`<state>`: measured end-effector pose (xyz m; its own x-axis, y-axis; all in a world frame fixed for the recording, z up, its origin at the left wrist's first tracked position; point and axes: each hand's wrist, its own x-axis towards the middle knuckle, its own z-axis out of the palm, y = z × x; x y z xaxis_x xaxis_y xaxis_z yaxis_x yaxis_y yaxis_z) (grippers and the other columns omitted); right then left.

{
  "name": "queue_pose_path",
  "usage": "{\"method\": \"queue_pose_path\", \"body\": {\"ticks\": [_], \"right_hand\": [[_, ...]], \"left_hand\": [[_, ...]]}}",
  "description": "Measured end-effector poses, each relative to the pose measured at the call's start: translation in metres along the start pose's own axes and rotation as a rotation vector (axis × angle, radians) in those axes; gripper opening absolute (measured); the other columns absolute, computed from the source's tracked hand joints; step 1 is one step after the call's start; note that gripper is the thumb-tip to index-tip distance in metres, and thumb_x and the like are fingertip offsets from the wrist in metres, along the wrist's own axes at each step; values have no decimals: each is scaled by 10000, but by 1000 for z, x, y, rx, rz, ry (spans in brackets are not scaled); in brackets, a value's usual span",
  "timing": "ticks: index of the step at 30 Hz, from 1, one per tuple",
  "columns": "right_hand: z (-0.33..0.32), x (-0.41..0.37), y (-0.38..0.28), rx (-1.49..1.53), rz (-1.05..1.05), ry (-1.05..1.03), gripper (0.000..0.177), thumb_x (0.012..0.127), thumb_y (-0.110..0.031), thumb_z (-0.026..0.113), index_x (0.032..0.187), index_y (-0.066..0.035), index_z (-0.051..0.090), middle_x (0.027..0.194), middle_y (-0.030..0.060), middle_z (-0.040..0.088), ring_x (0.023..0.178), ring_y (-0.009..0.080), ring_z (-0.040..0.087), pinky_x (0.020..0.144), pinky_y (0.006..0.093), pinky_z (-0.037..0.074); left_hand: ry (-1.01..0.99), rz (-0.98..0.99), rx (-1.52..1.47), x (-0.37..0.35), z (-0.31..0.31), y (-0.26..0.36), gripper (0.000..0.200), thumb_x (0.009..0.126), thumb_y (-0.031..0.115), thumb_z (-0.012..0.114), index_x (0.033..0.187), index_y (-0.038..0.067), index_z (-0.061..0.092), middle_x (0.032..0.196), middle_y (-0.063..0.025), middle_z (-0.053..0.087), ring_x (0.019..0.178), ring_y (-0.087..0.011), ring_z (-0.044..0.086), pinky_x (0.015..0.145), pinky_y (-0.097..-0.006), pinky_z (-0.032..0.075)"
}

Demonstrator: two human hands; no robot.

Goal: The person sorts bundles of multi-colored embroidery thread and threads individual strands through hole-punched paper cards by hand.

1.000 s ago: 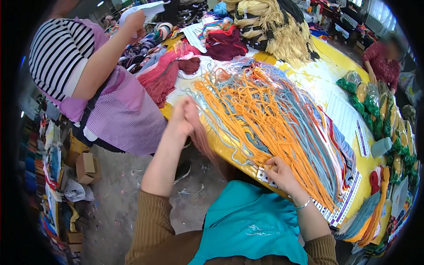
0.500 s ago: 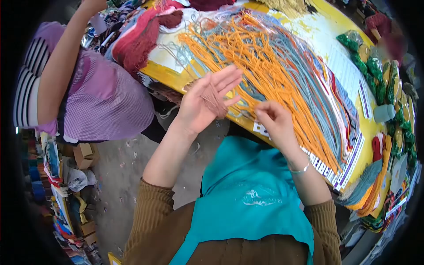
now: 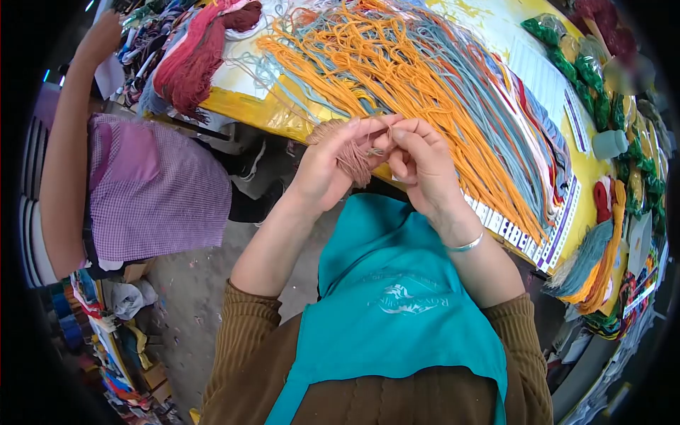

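A dusty-pink bundle of yarn point(image 3: 353, 163) lies across the palm of my left hand point(image 3: 319, 173), whose fingers curl around it. Thumb and fingers of my right hand point(image 3: 432, 166) pinch a thin strand of the same yarn at the left fingertips. Both hands meet just off the near edge of the table. Beyond them a wide spread of orange strands point(image 3: 404, 78) covers the tabletop, with grey-blue strands point(image 3: 506, 142) along its right side.
Along the yellow table point(image 3: 244, 106) runs a numbered white strip point(image 3: 496, 223) at the near edge. Red yarn point(image 3: 188, 74) hangs at the left corner, beside a person in a checked purple apron point(image 3: 159, 184). At right are a pale green cup point(image 3: 609, 144) and green-wrapped bundles point(image 3: 591, 71).
My right hand has come left and up to my left hand and now pinches the strand. The left fingers, spread before, have curled in. The person at left has shifted slightly.
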<state>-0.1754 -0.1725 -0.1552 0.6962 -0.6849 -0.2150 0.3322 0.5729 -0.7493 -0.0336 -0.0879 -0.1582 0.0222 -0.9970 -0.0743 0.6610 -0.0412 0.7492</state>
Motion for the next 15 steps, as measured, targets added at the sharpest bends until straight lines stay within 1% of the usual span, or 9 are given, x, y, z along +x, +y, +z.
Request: {"method": "queue_pose_path", "body": {"ticks": [2,5,8,11,13,15], "right_hand": [[-2,0,0,-24,0,-9,63,921,-89,583,903,-29,579,786,80,668,492,53,464,413,196,286],[-2,-1,-1,-70,-6,-11,66,930,-96,581,914,-32,575,759,67,656,482,47,459,407,192,283],[-2,-1,1,-146,-42,4,63,927,-97,595,918,-35,588,747,49,651,495,37,453,419,187,293],[-5,1,8,-227,-108,2,65,925,-102,608,912,-39,597,750,37,656,507,26,441,433,182,304],[-3,0,10,-264,-150,2,71,925,-107,614,902,-42,599,752,32,659,512,22,432,440,178,308],[-4,0,10,-231,-136,32,74,927,-111,614,910,-41,598,756,34,661,511,23,428,443,178,311]], "left_hand": [[5,-1,-17,0,5,1,612,1013,382,304,1403,-85,372,1359,-140,513,1192,-201,532,1024,-353,404],[66,21,-45,1,11,0,576,1014,352,355,1396,-77,383,1370,-148,503,1196,-192,525,1023,-337,404],[146,43,45,2,12,-3,494,994,266,466,1351,-74,456,1340,-146,535,1137,-172,558,980,-310,440],[169,50,121,2,12,-2,414,958,173,547,1286,-78,531,1275,-135,588,1047,-151,595,924,-297,480],[189,50,59,5,11,-3,389,943,153,566,1255,-80,559,1237,-135,611,1004,-145,609,900,-302,495],[216,50,12,6,9,-5,381,934,143,574,1240,-82,571,1224,-138,620,983,-143,615,892,-309,503]]}}
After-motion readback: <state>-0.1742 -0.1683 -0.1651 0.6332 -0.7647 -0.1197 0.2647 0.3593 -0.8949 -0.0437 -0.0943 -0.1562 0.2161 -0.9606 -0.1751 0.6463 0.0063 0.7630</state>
